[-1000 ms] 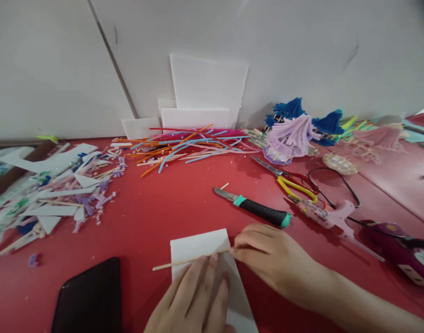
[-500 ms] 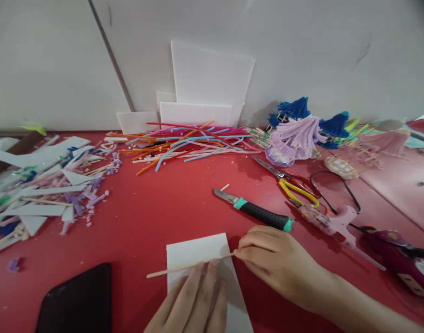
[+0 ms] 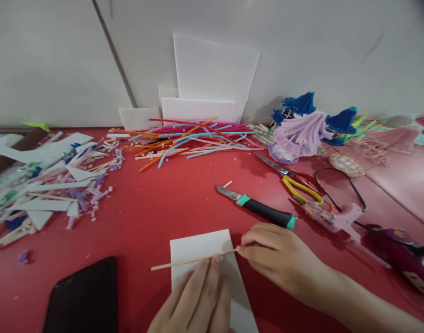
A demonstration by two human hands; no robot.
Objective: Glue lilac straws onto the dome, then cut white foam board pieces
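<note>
A thin wooden stick (image 3: 184, 262) lies slantwise across a white foam board strip (image 3: 200, 237), its left end sticking out past the board's edge. My left hand (image 3: 198, 300) rests flat on the board with fingers stretched out, fingertips touching the stick from below. At the right, my right hand (image 3: 281, 261) is closed in a pinch on the stick's other end, just beyond the board's right edge. A craft knife (image 3: 264, 210) with a black and teal handle lies behind my right hand, its blade pointing left. Near that blade is a short stick piece (image 3: 227, 184).
A black phone (image 3: 83, 296) lies front left. Scraps (image 3: 52, 187) heap at the left. Coloured pipe cleaners (image 3: 191, 138) lie before white boards (image 3: 215, 69) at the wall. Scissors (image 3: 272, 164), yellow-handled pliers (image 3: 302, 189), a pink glue gun (image 3: 351, 224) and pipe-cleaner models (image 3: 302, 134) occupy the right.
The camera view has shifted slightly, so everything sits a little further right and higher. Both hands keep their places on the board and stick.
</note>
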